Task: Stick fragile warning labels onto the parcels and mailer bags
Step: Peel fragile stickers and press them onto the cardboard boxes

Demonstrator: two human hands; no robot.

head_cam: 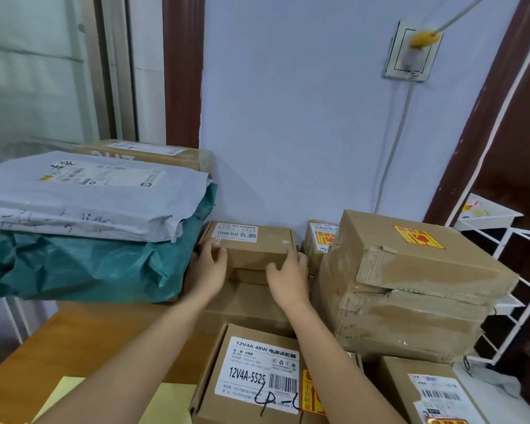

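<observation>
Both hands [248,270] grip small box [248,243], fingertips hidden.

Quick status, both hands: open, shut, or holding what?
Left hand: curled on the left end of the small carton, holding it.
Right hand: holding the carton's right end.

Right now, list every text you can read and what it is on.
"12V4A-5525": white label on the small box both hands grip.
"12V4A 48W 电源适配器", "12V4A-5525": near box label.
"小心轻放": its yellow sticker.
Mailer bag label, other stickers: too blurred.
</observation>
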